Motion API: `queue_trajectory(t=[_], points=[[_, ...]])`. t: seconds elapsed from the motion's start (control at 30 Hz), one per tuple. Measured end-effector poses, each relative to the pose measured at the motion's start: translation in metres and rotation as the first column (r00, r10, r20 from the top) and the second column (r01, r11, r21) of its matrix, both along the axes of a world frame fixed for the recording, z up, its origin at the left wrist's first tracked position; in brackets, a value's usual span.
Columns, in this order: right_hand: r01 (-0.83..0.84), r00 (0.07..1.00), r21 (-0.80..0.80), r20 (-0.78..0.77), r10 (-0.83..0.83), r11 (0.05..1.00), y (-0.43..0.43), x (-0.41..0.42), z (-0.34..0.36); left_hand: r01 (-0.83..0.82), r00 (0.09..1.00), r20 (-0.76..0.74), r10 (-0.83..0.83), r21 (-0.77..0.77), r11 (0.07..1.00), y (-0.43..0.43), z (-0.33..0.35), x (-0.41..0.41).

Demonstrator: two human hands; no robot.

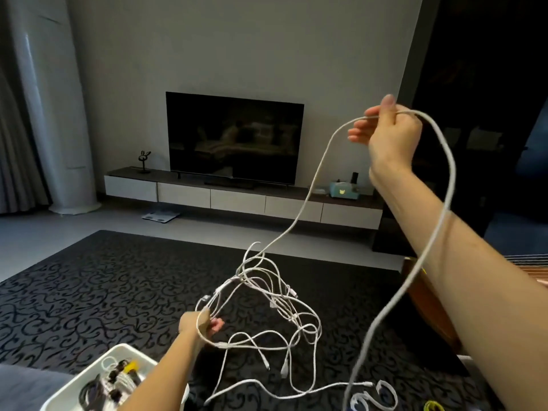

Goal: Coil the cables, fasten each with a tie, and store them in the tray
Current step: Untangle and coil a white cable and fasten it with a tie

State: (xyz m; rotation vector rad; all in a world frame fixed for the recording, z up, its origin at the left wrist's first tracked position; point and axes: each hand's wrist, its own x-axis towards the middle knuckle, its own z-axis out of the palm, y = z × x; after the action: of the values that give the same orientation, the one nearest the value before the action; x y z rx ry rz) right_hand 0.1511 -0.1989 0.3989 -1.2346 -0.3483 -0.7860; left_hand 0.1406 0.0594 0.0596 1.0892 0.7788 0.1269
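My right hand (388,134) is raised high at the right and pinches a long white cable (314,188), which drapes over my forearm and down to the floor. The cable runs down to a tangle of white cables (275,307) hanging in mid-air over the dark rug. Low in the middle, my left hand (201,323) grips strands of that tangle, with a loop round the wrist. A white tray (118,353) at the bottom left holds several coiled cables, some black and some white, with a yellow tie.
A dark patterned rug (103,292) covers the floor. More white cable (373,396) and a yellow tie (433,406) lie at the bottom right. A wooden piece of furniture (427,307) stands at the right. A TV (234,137) on a low cabinet is far behind.
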Motion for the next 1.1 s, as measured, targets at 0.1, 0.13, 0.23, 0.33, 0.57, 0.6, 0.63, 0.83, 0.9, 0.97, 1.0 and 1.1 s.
queue_trajectory(t=[0.1, 0.13, 0.23, 0.33, 0.57, 0.6, 0.63, 0.83, 0.9, 0.97, 1.0, 1.1], points=[[-0.135, 0.989, -0.114, -0.074, 0.127, 0.984, 0.012, -0.005, -0.018, 0.121, 0.992, -0.039, -0.122, -0.033, 0.992, -0.007, 0.017, -0.008], [-0.177, 0.98, -0.164, -0.116, 0.16, 0.97, 0.016, -0.007, -0.025, 0.194, 0.979, -0.057, -0.196, -0.037, 0.98, -0.006, 0.027, -0.011], [-0.326, 0.937, -0.232, -0.209, 0.281, 0.916, 0.029, -0.01, -0.041, 0.349, 0.934, -0.291, -0.209, 0.613, 0.709, 0.002, 0.051, -0.009], [-0.432, 0.894, -0.241, -0.237, 0.379, 0.869, 0.04, -0.019, -0.044, 0.325, 0.924, -0.272, -0.268, 0.929, 0.177, -0.022, 0.076, -0.008], [-0.417, 0.906, -0.28, -0.061, 0.418, 0.865, 0.029, -0.042, -0.024, 0.323, 0.866, -0.232, -0.442, 0.936, 0.142, -0.064, 0.035, 0.013], [-0.377, 0.923, -0.255, -0.019, 0.385, 0.891, 0.02, -0.041, -0.019, 0.298, 0.885, -0.162, -0.436, 0.917, 0.265, -0.057, 0.029, 0.011], [-0.34, 0.936, -0.206, 0.017, 0.351, 0.918, 0.009, -0.039, -0.015, 0.292, 0.904, -0.117, -0.411, 0.872, 0.393, -0.05, 0.021, 0.008], [-0.178, 0.984, -0.159, -0.011, 0.179, 0.971, -0.027, -0.021, -0.056, 0.152, 0.987, -0.077, -0.141, 0.732, 0.664, -0.008, -0.005, -0.013], [-0.236, 0.972, -0.418, -0.105, 0.211, 0.877, -0.024, -0.021, -0.098, 0.092, 0.991, 0.019, -0.13, 0.609, 0.788, -0.008, 0.004, -0.015], [-0.424, 0.905, -0.623, -0.31, 0.29, 0.657, -0.027, -0.025, -0.137, 0.05, 0.985, 0.106, -0.137, 0.584, 0.81, -0.009, 0.016, -0.013], [-0.531, 0.847, -0.691, -0.448, 0.286, 0.49, -0.032, -0.027, -0.153, 0.041, 0.981, 0.127, -0.147, 0.603, 0.797, -0.009, 0.021, -0.011], [-0.676, 0.736, -0.737, -0.674, 0.062, 0.0, -0.042, -0.032, -0.19, 0.01, 0.966, 0.196, -0.171, 0.628, 0.778, -0.01, 0.037, -0.009]])
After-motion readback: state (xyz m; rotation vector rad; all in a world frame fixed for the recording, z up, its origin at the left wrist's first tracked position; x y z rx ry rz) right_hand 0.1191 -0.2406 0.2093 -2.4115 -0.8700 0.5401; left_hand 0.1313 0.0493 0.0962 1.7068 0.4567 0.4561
